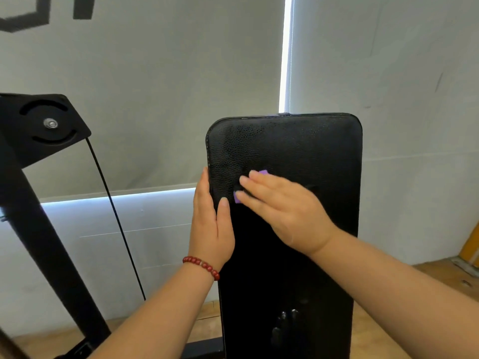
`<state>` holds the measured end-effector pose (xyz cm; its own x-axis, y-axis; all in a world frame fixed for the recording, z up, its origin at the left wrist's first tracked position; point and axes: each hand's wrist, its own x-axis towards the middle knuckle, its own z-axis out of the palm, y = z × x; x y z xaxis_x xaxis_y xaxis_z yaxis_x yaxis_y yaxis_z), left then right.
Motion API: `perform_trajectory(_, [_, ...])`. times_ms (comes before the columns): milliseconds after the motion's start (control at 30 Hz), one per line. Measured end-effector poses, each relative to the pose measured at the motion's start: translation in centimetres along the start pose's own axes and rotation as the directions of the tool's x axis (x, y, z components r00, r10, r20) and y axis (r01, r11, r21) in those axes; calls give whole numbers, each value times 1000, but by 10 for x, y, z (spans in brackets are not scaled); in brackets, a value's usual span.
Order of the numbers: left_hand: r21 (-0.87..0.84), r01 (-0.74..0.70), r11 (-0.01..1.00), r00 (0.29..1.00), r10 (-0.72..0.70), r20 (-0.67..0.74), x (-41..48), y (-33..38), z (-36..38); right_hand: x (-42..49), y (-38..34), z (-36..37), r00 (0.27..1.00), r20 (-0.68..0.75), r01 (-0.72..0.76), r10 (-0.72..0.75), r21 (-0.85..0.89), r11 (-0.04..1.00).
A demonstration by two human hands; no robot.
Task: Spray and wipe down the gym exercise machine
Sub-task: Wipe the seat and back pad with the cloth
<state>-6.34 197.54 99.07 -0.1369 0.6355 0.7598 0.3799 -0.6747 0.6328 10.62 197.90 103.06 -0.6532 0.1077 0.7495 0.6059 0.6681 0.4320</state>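
A tall black padded backrest (290, 146) of the exercise machine stands upright in the middle of the view. My right hand (285, 211) lies flat on the pad with straight fingers, pressing a purple cloth (263, 172) against it; only small purple corners show past the fingertips. My left hand (211, 224) grips the pad's left edge, thumb on the front and fingers behind it. A red bead bracelet (202, 266) circles the left wrist. No spray bottle is in view.
The machine's black frame (33, 216) with a pulley plate (49, 124) and a thin cable (116, 218) stands at the left. Grey roller blinds (155, 86) hang behind. A wooden floor (440, 281) shows at the lower right.
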Motion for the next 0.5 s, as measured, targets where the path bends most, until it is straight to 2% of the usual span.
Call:
perform_trajectory(133, [-135, 125, 983, 992, -124, 19, 1, 2, 1, 41, 21, -4, 991, -102, -94, 83, -111, 989])
perform_trajectory(200, [-167, 149, 975, 988, -142, 54, 1, -1, -1, 38, 12, 1, 990, -105, -102, 91, -105, 989])
perform_trajectory(300, [-212, 121, 970, 991, -106, 76, 2, -8, -3, 12, 4, -1, 995, 68, 72, -69, -53, 996])
perform_trajectory(367, [-226, 117, 967, 992, -103, 75, 1, -10, -3, 11, 11, -11, 965, 178, 204, -195, -35, 978])
perform_trajectory(433, [-226, 123, 966, 992, -110, 66, 1, -9, -3, 28, 22, -15, 956, 175, 251, -235, -75, 965])
perform_trajectory(500, [-239, 142, 961, 989, -128, 73, 0, -9, -3, 51, 28, -12, 983, 82, 177, -166, -142, 974])
